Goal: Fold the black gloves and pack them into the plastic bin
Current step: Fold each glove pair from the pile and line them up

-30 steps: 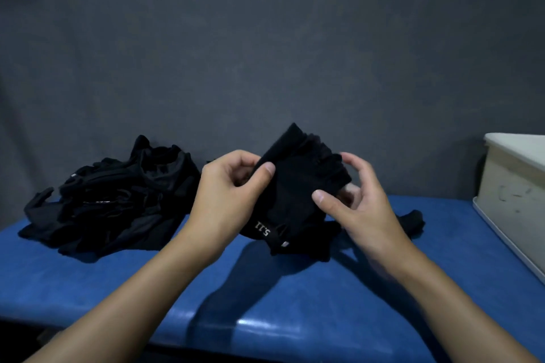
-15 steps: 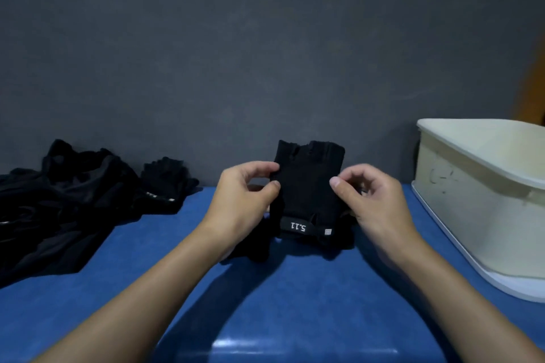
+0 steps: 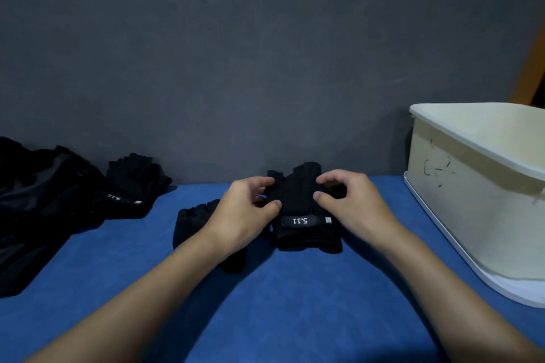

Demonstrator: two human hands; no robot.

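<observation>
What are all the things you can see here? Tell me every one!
glove being folded: 1, black with a white 5.11 label, middle of the table, between both hands
glove beside it: 1, black, on the table, partly under the left wrist
glove with label: 1, black, left part of the table, by the wall
heap of black gloves: count cannot be told, black, far left of the table
plastic bin: 1, cream white, right end of the table
table: 1, blue top, across the foreground
wall: 1, dark grey, behind the table
left hand: 1, pinching the glove's left edge
right hand: 1, pinching the glove's right edge
</observation>
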